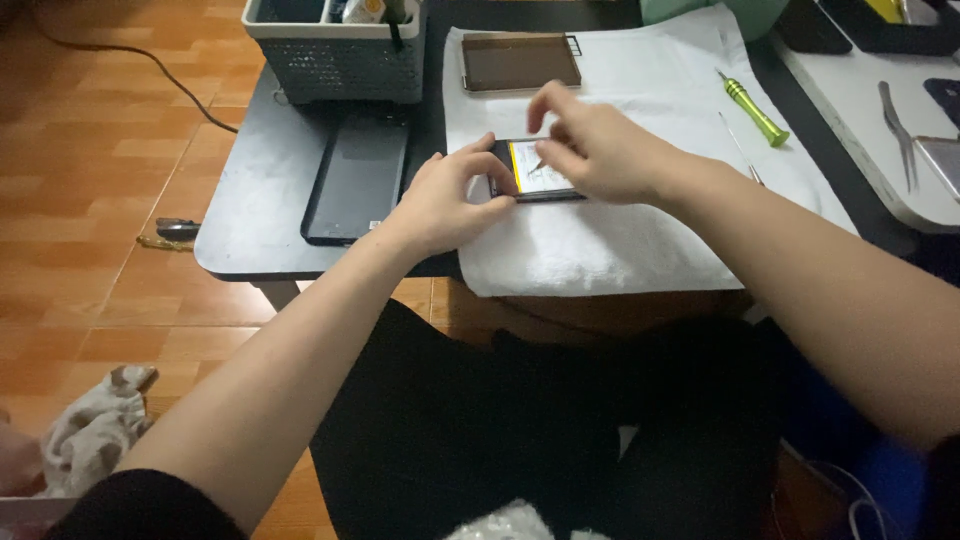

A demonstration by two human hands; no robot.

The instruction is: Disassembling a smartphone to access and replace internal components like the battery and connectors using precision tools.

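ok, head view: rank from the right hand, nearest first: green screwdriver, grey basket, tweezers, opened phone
1. Opened phone: under the right hand, touched.
2. Green screwdriver: on the towel's right side, behind the hand.
3. Grey basket: far left, back of table.
4. Tweezers: far right, white surface.

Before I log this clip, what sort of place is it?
Probably a home phone-repair bench. Both hands, left and right, work on an opened phone lying on a white towel, with a green screwdriver, tweezers and a parts basket nearby.
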